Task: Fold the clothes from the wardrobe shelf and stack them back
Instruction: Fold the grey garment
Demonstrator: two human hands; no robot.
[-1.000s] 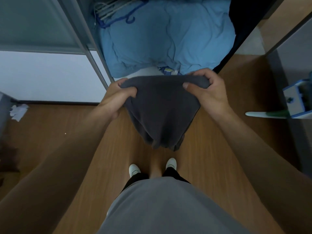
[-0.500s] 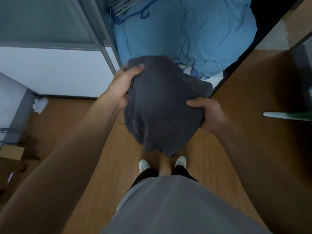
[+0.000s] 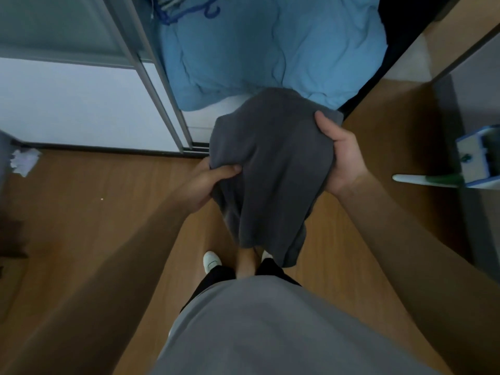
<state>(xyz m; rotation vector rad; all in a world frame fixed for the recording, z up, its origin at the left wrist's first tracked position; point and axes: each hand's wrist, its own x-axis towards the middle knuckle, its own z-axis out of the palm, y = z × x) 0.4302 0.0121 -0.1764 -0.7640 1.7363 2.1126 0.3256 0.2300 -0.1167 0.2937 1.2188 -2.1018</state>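
Note:
A dark grey garment hangs in the air in front of the open wardrobe, its lower end drooping toward my feet. My left hand grips its left edge low down, thumb on top of the cloth. My right hand holds the right edge higher up, thumb over the fabric and fingers hidden behind it. A rumpled light blue bundle of fabric fills the wardrobe shelf behind the garment.
Blue hangers lie on the blue bundle at the top. The wardrobe's sliding door frame stands to the left. A crumpled white paper lies on the wooden floor at left. A blue-white object with a white-green handle sits at right.
My left hand has dropped from the garment's top corner to its lower left edge. My right hand has risen to the upper right edge, and the garment has swung toward the right.

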